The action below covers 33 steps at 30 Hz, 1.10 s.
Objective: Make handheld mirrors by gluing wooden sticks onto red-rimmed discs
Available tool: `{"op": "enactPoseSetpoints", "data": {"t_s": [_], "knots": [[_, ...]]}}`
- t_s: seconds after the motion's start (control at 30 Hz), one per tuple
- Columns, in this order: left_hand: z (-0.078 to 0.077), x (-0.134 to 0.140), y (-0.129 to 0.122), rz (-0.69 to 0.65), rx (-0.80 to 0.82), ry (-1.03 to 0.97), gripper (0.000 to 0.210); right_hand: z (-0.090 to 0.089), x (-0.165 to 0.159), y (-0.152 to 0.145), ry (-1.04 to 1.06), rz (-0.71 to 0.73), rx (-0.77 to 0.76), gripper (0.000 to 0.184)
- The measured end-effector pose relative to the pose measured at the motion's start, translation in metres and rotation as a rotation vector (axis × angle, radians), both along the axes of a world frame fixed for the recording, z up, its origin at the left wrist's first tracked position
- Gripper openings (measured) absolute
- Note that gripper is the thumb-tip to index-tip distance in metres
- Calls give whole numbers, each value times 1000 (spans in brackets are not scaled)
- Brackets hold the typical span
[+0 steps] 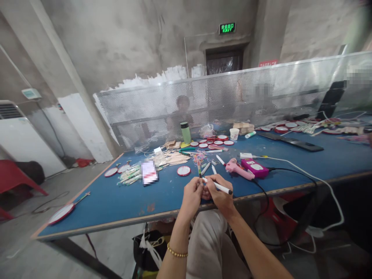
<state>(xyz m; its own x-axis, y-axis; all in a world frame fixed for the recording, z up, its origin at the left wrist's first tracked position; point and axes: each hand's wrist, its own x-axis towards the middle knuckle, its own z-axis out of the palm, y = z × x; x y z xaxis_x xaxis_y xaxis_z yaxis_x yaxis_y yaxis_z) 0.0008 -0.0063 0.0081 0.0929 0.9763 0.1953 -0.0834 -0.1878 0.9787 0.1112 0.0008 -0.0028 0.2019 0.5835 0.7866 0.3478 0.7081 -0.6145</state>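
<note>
At the table's front edge, my right hand (223, 197) is closed around a white marker pen (218, 185) with a black end. The pen's tip points left, at a narrow stick with coloured bands (199, 169). My left hand (192, 195) pinches that stick upright; its lower end is hidden by my fingers. Just beyond my hands lie several loose markers (206, 168) and a heap of small coloured bands (200, 157). A round white disc with a red rim (184, 171) rests to the left of the stick.
A pink glue gun (238, 170) lies right of my hands beside a purple box (255, 168) with cables. Wooden sticks (177, 158), a phone (149, 172) and a green bottle (185, 133) stand or lie leftward. A perforated metal screen (162, 104) runs behind, with a person beyond it.
</note>
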Motion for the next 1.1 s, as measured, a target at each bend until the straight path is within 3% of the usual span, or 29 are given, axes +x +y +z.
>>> {"op": "enactPoseSetpoints", "data": {"t_s": [0.57,0.9,1.1], "knots": [[-8,-3,6,53,56,72,26,2,-1,0,-51,18,44,23],[-3,-1,3,-13,-16,-11,23,-2,-1,2,84,29,-39,21],[-1,-1,2,-25,-19,-11,25,0,-1,1,58,28,-39,20]]}}
